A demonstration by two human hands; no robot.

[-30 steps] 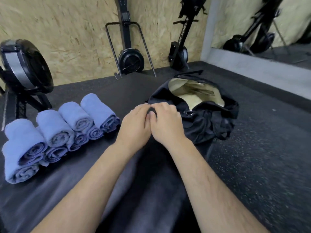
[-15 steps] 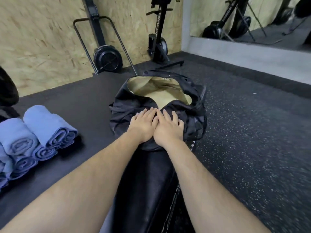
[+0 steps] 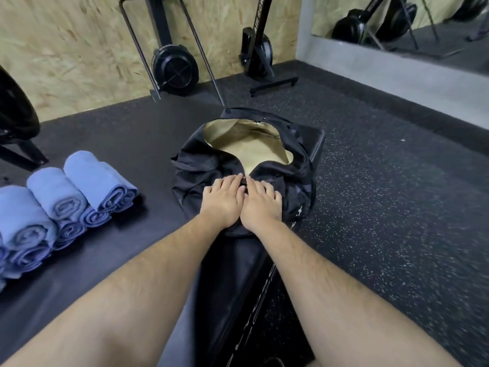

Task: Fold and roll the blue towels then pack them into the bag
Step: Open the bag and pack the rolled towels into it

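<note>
I read this as readying to pack: my left hand point(image 3: 221, 203) and right hand point(image 3: 260, 206) lie flat, fingers straight, touching each other on the near lip of the bag point(image 3: 299, 186), the rolled blue towels point(image 3: 98, 178) wait left of the bag, so the next move calls for widening its mouth.

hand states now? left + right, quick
Left hand: open, fingers flat on the black bag, beside the zip pull.
Right hand: open, fingers flat on the black bag, holding nothing.
</note>
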